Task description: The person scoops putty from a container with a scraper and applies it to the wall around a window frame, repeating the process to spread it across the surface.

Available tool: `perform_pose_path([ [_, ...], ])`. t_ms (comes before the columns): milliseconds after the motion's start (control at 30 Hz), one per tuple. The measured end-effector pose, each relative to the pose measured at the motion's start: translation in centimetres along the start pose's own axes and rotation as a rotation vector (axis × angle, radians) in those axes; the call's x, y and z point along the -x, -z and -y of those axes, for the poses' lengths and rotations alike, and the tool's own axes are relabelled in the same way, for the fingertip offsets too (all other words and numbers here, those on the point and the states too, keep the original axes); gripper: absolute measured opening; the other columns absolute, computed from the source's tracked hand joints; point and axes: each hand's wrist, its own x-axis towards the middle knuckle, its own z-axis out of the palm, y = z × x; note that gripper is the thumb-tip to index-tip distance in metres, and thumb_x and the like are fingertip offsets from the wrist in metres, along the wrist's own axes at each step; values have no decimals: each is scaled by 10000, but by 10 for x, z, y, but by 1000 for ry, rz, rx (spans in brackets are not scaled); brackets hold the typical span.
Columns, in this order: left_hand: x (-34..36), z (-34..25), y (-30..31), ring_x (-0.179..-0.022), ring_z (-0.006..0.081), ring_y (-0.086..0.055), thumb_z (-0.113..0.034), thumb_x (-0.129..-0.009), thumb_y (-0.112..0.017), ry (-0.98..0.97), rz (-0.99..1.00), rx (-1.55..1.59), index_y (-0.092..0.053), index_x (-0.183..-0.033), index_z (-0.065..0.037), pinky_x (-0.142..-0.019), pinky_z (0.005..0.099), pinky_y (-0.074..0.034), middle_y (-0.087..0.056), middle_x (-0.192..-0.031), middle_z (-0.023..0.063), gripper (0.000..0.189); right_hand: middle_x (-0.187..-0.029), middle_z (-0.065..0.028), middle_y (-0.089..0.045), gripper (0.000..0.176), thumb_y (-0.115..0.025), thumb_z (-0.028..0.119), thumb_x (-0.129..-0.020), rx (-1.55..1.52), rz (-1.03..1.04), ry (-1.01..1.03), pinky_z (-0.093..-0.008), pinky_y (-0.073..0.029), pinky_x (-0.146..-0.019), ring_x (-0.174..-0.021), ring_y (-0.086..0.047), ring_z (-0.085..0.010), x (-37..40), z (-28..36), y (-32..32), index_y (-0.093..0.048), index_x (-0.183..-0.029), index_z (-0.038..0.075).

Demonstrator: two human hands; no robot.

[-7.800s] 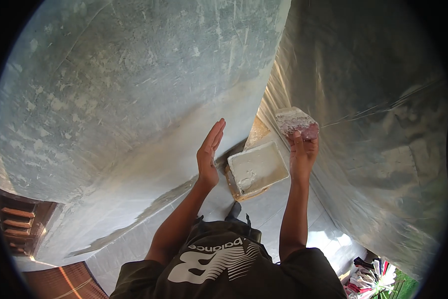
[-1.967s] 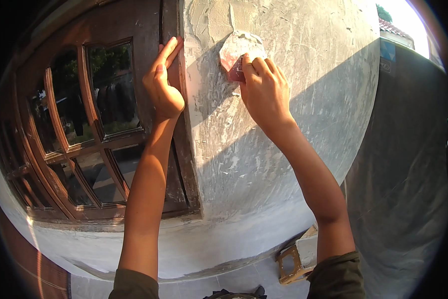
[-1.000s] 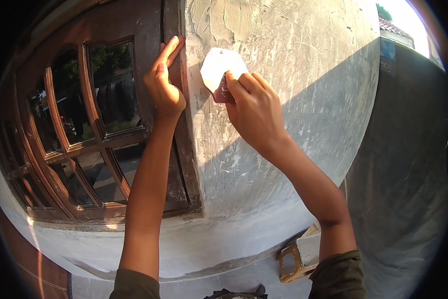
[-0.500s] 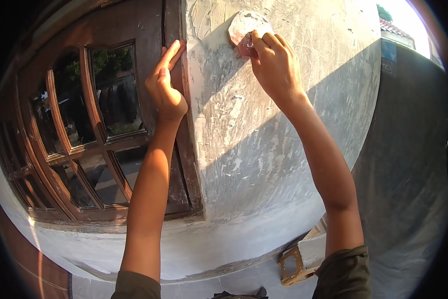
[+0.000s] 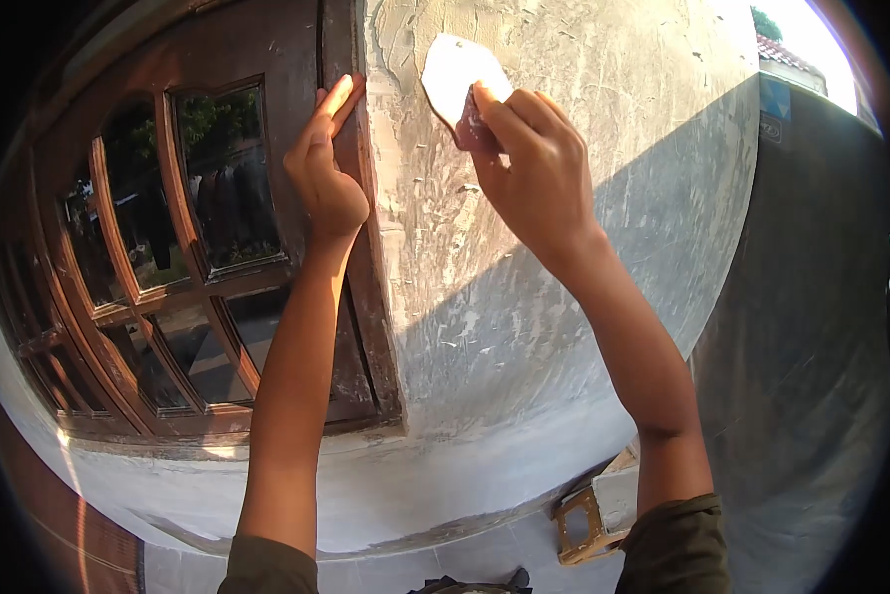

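Observation:
My right hand [image 5: 538, 168] pinches a flat scraper [image 5: 461, 77] by its reddish lower end, thumb and fingers pressed together. The scraper's broad face looks pale and bright in the sun, and it lies over the rough plastered wall [image 5: 544, 317]. To the left, my left hand [image 5: 328, 168] leans against the brown wooden window frame [image 5: 358, 267], fingers stretched upward along it near the wall's edge. Nothing shows in that hand. Patchy grey and cream plaster with ridges surrounds the scraper.
Glass panes [image 5: 229, 178] in the brown window fill the left side. Below right, a wooden stool-like object [image 5: 579, 525] stands on the tiled floor [image 5: 485, 552]. A dark sheet [image 5: 801, 297] hangs at the right. A diagonal shadow crosses the wall.
My right hand has moved the scraper a little left and down across the wall, and its face has tilted and now looks brighter. My left hand stays at the frame.

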Motion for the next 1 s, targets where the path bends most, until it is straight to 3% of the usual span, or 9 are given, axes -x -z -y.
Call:
perform_pose_path([
  [100, 0, -7, -2, -1212, 363, -637, -190, -966, -236, 34, -8, 21, -594, -1254, 173, -1206, 430, -300, -673, -1215, 298, 586, -880, -100, -621, 262, -664, 60, -813, 208, -73, 101, -408, -531, -822, -907, -635, -280, -31, -34, -17, -691, -1068, 4],
  [200, -1, -5, -2, -1207, 367, -640, -196, -966, -242, 32, -15, 63, -597, -1250, 171, -1208, 430, -297, -679, -1200, 299, 585, -885, -99, -623, 291, -629, 62, -806, 292, -31, 196, -397, -522, -836, -919, -635, -274, -32, -47, -26, -683, -1081, -15],
  [333, 0, -3, -1, -1200, 374, -643, -214, -964, -254, 10, -11, 38, -601, -1247, 168, -1201, 425, -308, -681, -1196, 300, 588, -944, -108, -611, 355, -617, 56, -783, 336, 52, 148, -379, -508, -851, -948, -609, -265, -5, -27, -25, -658, -1116, -60],
  [400, -1, 0, -1, -1199, 373, -644, -216, -963, -256, 8, -16, 60, -602, -1248, 166, -1196, 422, -315, -680, -1198, 301, 589, -957, -104, -589, 421, -613, 40, -784, 313, 149, 77, -373, -504, -855, -972, -596, -254, 14, -10, -20, -638, -1189, -70],
  [567, 1, -4, 1, -1198, 365, -643, -214, -967, -255, 31, -2, 32, -598, -1259, 163, -1157, 415, -370, -674, -1208, 307, 587, -898, -93, -553, 441, -669, 37, -775, 18, 133, 105, -392, -528, -763, -868, -606, -260, 46, 38, -2, -628, -1204, -57],
  [700, 1, -5, -3, -1201, 358, -642, -215, -975, -243, 128, -54, 100, -595, -1265, 162, -1177, 424, -344, -682, -1203, 288, 592, -879, -79, -565, 390, -712, 24, -752, 64, -76, 83, -390, -530, -736, -836, -605, -267, -6, 8, 6, -666, -1138, -3],
  [800, 1, 1, 0, -1203, 351, -641, -218, -975, -240, -24, -8, 57, -598, -1260, 162, -1197, 430, -317, -687, -1193, 286, 594, -904, -88, -596, 331, -689, 38, -779, 186, -75, 103, -406, -530, -783, -882, -619, -279, -31, -29, -12, -673, -1109, 9],
  [833, 0, -5, -2, -1204, 354, -641, -213, -966, -237, 54, -16, 85, -600, -1256, 162, -1207, 430, -301, -687, -1188, 288, 597, -904, -88, -596, 331, -689, 38, -779, 184, -77, 105, -406, -530, -783, -882, -619, -279, -34, -34, -17, -673, -1109, 9],
  [1000, -1, -7, 0, -1202, 369, -643, -201, -947, -240, 14, -5, 26, -601, -1250, 166, -1202, 427, -306, -682, -1194, 299, 597, -915, -89, -606, 300, -622, 59, -781, 305, 1, 210, -387, -504, -835, -927, -612, -262, -27, -35, -28, -669, -1064, -29],
])
